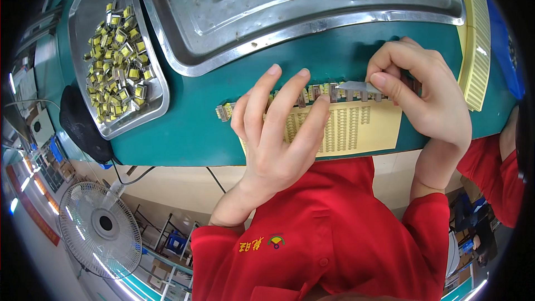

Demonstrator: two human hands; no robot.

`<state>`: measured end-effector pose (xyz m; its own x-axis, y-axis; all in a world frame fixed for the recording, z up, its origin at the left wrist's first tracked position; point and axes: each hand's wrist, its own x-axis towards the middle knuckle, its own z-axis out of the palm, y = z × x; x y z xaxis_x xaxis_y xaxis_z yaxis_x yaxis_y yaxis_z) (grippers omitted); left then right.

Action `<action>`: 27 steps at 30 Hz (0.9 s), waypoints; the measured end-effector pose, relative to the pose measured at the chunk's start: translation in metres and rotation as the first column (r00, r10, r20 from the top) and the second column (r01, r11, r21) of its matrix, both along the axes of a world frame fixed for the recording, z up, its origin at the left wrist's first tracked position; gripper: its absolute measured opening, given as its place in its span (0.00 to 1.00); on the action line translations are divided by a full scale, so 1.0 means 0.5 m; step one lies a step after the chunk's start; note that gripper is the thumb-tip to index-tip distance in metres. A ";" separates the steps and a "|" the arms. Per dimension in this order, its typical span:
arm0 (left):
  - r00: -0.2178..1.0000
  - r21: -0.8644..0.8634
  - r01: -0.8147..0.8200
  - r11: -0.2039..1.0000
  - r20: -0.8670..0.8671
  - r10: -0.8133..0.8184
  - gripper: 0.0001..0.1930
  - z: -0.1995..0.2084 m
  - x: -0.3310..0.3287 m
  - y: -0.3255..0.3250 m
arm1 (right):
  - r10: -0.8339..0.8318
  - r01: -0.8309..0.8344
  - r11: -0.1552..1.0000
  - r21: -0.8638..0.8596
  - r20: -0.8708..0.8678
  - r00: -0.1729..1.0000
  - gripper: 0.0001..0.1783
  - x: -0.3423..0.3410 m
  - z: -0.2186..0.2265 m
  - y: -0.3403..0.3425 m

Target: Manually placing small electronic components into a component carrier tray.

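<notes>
Components row sits on the green table along the far edge of your yellow label sheet: small metal-and-yellow blocks, side by side. Your right hand pinches a pale strip between thumb and index, its pointed end over the right part of the row. Can't tell if it's a blade, tweezers or a label. Your left hand is spread, digits apart, rightmost tip at the blocks; can't tell if it's pressing.

To do it well: pinch close enough to the point to steer it, come in low, square to the block face. Blocks look light, so a sideways shove would probably skew the neighbours. Brace lightly with the left fingertip beside the block you're on. Left fingers hide part of the row; tucking them back should help you see alignment.

Surface: big metal tray beyond the row, a few blocks at its far side. Narrower tray to your left holds a loose pile. More yellow sheets on the right, blue bin past them.

Room: fan lower left, someone's red sleeve on your right.
</notes>
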<state>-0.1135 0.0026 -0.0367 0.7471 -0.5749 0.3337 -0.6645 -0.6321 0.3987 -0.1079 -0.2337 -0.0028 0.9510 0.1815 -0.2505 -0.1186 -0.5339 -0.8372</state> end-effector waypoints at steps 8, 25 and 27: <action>1.000 0.007 0.007 1.000 0.013 -0.008 0.15 -0.002 0.001 -0.002 | 0.018 -0.015 0.999 -0.042 0.075 0.997 0.04 -0.003 0.002 0.003; 0.999 0.051 0.033 0.998 0.029 -0.034 0.24 -0.001 0.003 0.001 | 0.027 -0.024 0.999 -0.025 0.140 0.990 0.03 -0.003 -0.010 0.003; 0.999 0.062 0.029 0.998 0.029 -0.031 0.24 0.001 0.002 0.003 | 0.033 -0.031 0.999 -0.017 0.159 0.987 0.03 -0.001 -0.014 0.003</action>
<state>-0.1124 0.0040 -0.0364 0.7192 -0.6173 0.3190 -0.6948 -0.6342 0.3393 -0.1084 -0.2322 -0.0099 0.9728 0.2096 -0.0989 0.0330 -0.5476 -0.8361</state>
